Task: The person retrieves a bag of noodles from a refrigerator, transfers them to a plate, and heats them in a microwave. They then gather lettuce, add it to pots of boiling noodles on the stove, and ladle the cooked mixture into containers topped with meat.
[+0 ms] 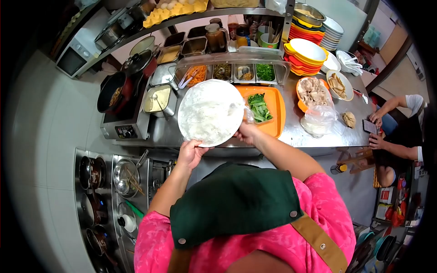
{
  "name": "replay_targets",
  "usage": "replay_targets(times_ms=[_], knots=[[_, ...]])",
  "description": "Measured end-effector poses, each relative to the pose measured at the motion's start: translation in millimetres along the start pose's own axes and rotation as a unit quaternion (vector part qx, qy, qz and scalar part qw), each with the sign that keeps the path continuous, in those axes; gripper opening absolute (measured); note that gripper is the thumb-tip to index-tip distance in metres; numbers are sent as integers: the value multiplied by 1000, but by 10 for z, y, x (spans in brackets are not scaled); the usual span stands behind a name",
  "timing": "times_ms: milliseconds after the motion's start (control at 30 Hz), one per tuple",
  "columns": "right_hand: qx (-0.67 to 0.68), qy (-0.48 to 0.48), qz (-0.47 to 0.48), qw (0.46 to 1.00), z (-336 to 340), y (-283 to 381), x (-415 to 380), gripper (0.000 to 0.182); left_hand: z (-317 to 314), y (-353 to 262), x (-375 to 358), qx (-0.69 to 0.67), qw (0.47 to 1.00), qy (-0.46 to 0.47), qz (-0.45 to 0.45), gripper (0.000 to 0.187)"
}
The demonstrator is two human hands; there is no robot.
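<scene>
A large round white plate (186,116) is held up in front of me, over the near edge of the steel counter. White, powdery-looking stuff (211,109) covers much of its face. My left hand (191,154) grips the lower rim, thumb on top. At the lower right, my right hand (247,133) is closed on the rim, with its fingers partly hidden beneath the plate. Beside the right hand, an orange tray (278,102) carries a container of chopped greens (259,108). Left of the plate stands a steel tub of pale yellow paste (157,98) with a spoon in it.
A covered topping rack (265,72) runs behind the plate. At left is an induction cooker (125,131) with a dark pan (111,93). Sliced meat (314,92), a plastic bag (318,122) and stacked bowls (306,52) stand right. Another person (400,120) sits at far right holding a phone.
</scene>
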State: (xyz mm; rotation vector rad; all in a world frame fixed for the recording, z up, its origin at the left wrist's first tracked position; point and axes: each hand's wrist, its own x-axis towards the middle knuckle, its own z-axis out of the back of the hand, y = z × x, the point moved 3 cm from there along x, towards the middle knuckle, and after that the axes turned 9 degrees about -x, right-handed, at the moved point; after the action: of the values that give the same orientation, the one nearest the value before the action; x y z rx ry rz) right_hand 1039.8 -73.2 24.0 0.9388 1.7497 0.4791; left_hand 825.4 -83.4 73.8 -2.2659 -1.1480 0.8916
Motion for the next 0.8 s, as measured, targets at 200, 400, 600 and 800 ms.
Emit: replay_targets(times_ms=[200, 400, 600, 800], knots=[[-18, -112, 410, 905, -68, 300, -494, 31, 2, -12, 126, -17, 998, -30, -49, 37], [36, -138, 311, 940, -211, 335, -551, 41, 9, -8, 244, 3, 999, -29, -43, 42], [-54, -126, 314, 940, -175, 320, -548, 24, -15, -4, 389, -49, 997, -47, -44, 35], [-175, -163, 406, 882, 60, 689, -312, 13, -96, 10, 338, -27, 999, -27, -37, 35]])
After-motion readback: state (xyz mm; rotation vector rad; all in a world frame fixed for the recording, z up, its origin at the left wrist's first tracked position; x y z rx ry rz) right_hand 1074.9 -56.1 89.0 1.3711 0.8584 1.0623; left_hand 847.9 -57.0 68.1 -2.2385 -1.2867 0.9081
